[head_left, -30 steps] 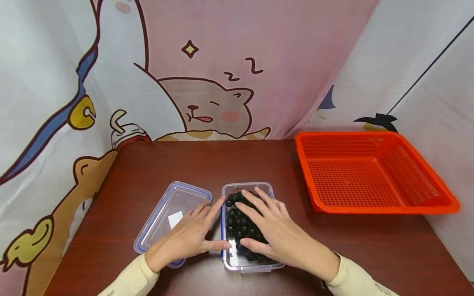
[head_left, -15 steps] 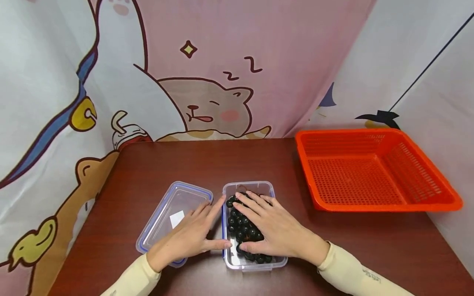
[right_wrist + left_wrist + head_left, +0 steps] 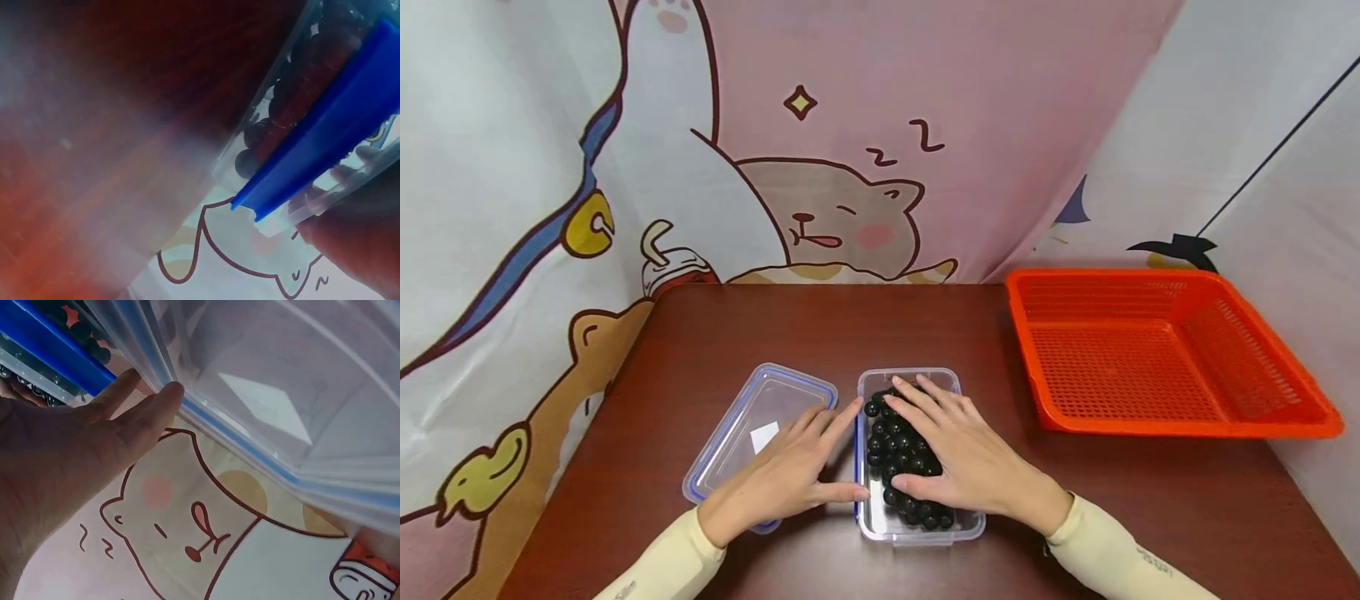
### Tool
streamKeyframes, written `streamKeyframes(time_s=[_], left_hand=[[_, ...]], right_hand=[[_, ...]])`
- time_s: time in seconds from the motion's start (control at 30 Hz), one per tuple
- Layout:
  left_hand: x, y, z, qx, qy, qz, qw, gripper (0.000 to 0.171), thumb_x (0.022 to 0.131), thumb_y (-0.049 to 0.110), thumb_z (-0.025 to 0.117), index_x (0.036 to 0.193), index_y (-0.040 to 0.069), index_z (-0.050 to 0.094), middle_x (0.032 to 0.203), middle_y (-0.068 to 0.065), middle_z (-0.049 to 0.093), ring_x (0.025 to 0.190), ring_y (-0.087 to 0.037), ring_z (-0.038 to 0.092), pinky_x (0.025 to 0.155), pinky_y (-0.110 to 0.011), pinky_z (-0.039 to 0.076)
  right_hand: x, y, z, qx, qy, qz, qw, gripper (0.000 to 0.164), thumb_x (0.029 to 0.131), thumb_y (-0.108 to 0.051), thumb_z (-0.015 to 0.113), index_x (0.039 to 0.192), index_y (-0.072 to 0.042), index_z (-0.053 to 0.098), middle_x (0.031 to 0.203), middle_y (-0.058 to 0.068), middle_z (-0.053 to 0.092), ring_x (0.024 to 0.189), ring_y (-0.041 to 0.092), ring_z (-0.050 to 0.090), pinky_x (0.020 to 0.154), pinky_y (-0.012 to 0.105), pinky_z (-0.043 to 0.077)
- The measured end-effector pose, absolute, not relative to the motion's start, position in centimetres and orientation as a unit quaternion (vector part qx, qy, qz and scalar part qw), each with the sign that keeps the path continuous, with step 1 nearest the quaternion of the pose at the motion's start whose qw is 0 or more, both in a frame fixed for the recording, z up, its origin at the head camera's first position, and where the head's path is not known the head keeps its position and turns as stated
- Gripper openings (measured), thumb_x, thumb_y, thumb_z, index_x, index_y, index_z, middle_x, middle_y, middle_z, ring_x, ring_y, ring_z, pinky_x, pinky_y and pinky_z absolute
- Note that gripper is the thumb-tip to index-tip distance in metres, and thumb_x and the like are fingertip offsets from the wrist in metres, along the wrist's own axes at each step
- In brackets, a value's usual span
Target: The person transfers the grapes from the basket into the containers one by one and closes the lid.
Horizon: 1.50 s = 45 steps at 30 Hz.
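Observation:
In the head view a clear plastic food box (image 3: 904, 537) holds a bunch of black grapes (image 3: 891, 446). Over the grapes lies my right hand (image 3: 958, 454), fingers spread and thumb near the front of the bunch, hiding part of it. My left hand (image 3: 797, 479) is at the box's left side, thumb tip right at the rim, its fingers extended over the lid (image 3: 730, 442). That clear lid has a blue seal and a white label (image 3: 764, 437). The right wrist view shows the box's blue side clip (image 3: 325, 128); the left wrist view shows straight fingers beside the lid (image 3: 262, 362).
An orange-red plastic basket (image 3: 1108, 421) stands on the right of the dark reddish-brown table (image 3: 820, 325). Behind and at both sides hangs a cartoon-printed cloth (image 3: 985, 150).
The right hand's fingers drew closer together over the grapes, then spread again. The left hand stays almost in place at the box's side. The head view has shifted slightly.

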State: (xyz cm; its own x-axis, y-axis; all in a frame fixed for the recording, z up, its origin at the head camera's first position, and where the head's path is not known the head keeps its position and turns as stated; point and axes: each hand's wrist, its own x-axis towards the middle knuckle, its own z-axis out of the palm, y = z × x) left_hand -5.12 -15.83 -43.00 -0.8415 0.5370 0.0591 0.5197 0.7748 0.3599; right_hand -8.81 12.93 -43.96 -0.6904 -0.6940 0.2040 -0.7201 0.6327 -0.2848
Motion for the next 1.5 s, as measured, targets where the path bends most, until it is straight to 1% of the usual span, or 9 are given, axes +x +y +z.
streamKeyframes(time_s=[0.07, 0.23, 0.4, 0.6, 0.73, 0.93, 1.13, 1.3, 1.5], left_hand=[[-5.2, -16.2, -42.8, 0.29, 0.94, 0.178, 0.007, 0.104, 0.088, 0.078, 0.057, 0.165, 0.017, 0.021, 0.145, -0.016, 0.053, 0.137, -0.039, 0.047, 0.105, -0.057, 0.046], [-5.6, -18.2, -42.1, 0.27, 0.946, 0.182, 0.0, 0.096, 0.089, 0.07, 0.065, 0.163, 0.019, 0.031, 0.143, -0.01, 0.054, 0.133, -0.031, 0.049, 0.102, -0.055, 0.048], [-6.1, -20.6, -41.6, 0.242, 0.957, 0.158, -0.011, 0.083, 0.091, 0.066, 0.065, 0.155, 0.016, 0.047, 0.14, -0.01, 0.056, 0.131, -0.03, 0.051, 0.103, -0.059, 0.047], [-6.1, -22.6, -41.6, 0.253, 0.958, 0.124, -0.058, 0.053, 0.095, 0.043, 0.072, 0.137, 0.012, 0.063, 0.134, -0.013, 0.06, 0.126, -0.033, 0.054, 0.088, -0.055, 0.052], [-6.0, -23.8, -41.9, 0.24, 0.961, 0.117, -0.072, 0.044, 0.091, 0.028, 0.076, 0.132, 0.015, 0.065, 0.134, -0.015, 0.06, 0.126, -0.037, 0.054, 0.087, -0.055, 0.051], [-5.9, -25.5, -42.6, 0.217, 0.967, 0.116, -0.074, 0.042, 0.091, 0.024, 0.076, 0.131, 0.015, 0.066, 0.133, -0.022, 0.06, 0.124, -0.042, 0.055, 0.091, -0.06, 0.051], [-5.8, -27.2, -43.4, 0.199, 0.969, 0.119, -0.088, 0.04, 0.088, 0.02, 0.079, 0.126, 0.013, 0.07, 0.128, -0.024, 0.06, 0.119, -0.043, 0.056, 0.096, -0.059, 0.05], [-5.7, -28.0, -44.0, 0.191, 0.969, 0.119, -0.098, 0.036, 0.086, 0.021, 0.081, 0.12, 0.013, 0.072, 0.119, -0.021, 0.062, 0.109, -0.041, 0.059, 0.087, -0.056, 0.052], [-5.8, -28.5, -44.2, 0.171, 0.977, 0.1, -0.076, 0.031, 0.086, 0.021, 0.082, 0.114, 0.011, 0.074, 0.096, -0.009, 0.062, 0.089, -0.028, 0.056, 0.074, -0.045, 0.05]], right_hand=[[-8.9, 13.1, -43.7, 0.387, -0.903, 0.18, 0.037, 0.093, 0.091, -0.079, 0.05, 0.165, -0.03, 0.023, 0.172, -0.007, 0.013, 0.157, 0.024, 0.021, 0.115, 0.059, 0.031], [-9.1, 13.0, -42.3, 0.361, -0.91, 0.204, 0.029, 0.09, 0.092, -0.076, 0.052, 0.164, -0.031, 0.024, 0.169, -0.003, 0.025, 0.151, 0.018, 0.032, 0.108, 0.067, 0.038], [-9.2, 12.6, -41.0, 0.331, -0.919, 0.213, 0.016, 0.086, 0.093, -0.077, 0.05, 0.163, -0.033, 0.025, 0.166, -0.004, 0.031, 0.149, 0.018, 0.035, 0.107, 0.073, 0.035], [-8.6, 11.4, -39.1, 0.288, -0.928, 0.236, -0.004, 0.083, 0.094, -0.076, 0.05, 0.16, -0.029, 0.033, 0.159, -0.006, 0.041, 0.143, 0.021, 0.045, 0.112, 0.06, 0.039], [-8.3, 9.9, -38.1, 0.291, -0.925, 0.246, -0.013, 0.078, 0.095, -0.071, 0.054, 0.158, -0.027, 0.038, 0.156, -0.006, 0.046, 0.139, 0.021, 0.049, 0.111, 0.054, 0.042], [-8.3, 7.4, -37.3, 0.323, -0.92, 0.223, -0.019, 0.073, 0.097, -0.063, 0.057, 0.156, -0.023, 0.041, 0.154, -0.003, 0.049, 0.14, 0.018, 0.047, 0.111, 0.057, 0.04], [-8.3, 5.1, -37.2, 0.341, -0.92, 0.191, -0.027, 0.071, 0.098, -0.06, 0.057, 0.155, -0.021, 0.042, 0.145, 0.004, 0.056, 0.13, 0.024, 0.055, 0.107, 0.052, 0.044], [-8.5, 4.0, -37.4, 0.361, -0.914, 0.182, -0.035, 0.069, 0.099, -0.056, 0.058, 0.154, -0.018, 0.042, 0.14, 0.004, 0.061, 0.127, 0.025, 0.058, 0.106, 0.05, 0.046], [-8.7, 3.3, -37.6, 0.382, -0.908, 0.169, -0.033, 0.065, 0.098, -0.051, 0.061, 0.151, -0.017, 0.045, 0.131, 0.002, 0.064, 0.119, 0.021, 0.06, 0.101, 0.044, 0.049]])
